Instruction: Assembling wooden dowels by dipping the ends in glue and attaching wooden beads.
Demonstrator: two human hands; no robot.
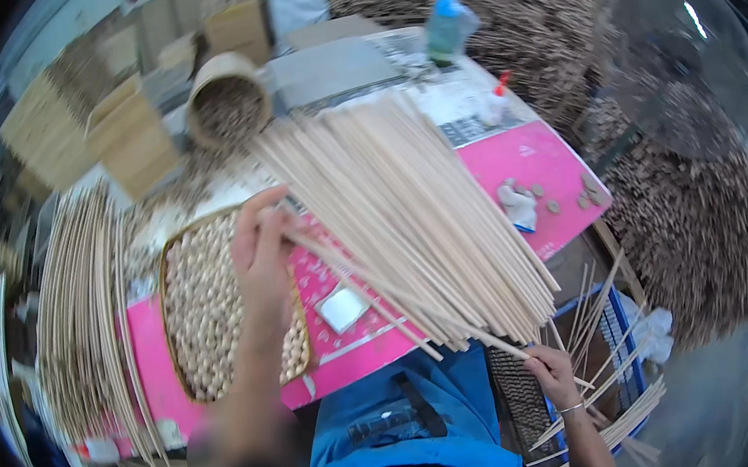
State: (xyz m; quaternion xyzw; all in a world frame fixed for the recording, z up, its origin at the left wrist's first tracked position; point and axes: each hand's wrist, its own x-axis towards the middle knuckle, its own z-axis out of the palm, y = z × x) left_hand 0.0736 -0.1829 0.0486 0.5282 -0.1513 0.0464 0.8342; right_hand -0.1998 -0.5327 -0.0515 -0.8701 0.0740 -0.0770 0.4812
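A long pale wooden stick [388, 291] slants between my hands. My left hand [261, 242] pinches its upper end, over the edge of a tray [173, 349] full of small round wooden pieces. At the stick's lower end, near the table's front edge, my right hand [554, 377] is closed round it. Beneath and beside it, a broad heap of similar sticks [417, 210] covers the middle of the table. A small white square dish [342, 308] sits between tray and heap.
A second bundle of sticks [83, 313] lies at the left. A blue crate [629, 324] with loose sticks stands by my right arm. Behind are a tipped round tub [228, 102] and a green bottle [444, 36]. A white cloth [517, 206] lies right, before large stick piles [687, 225].
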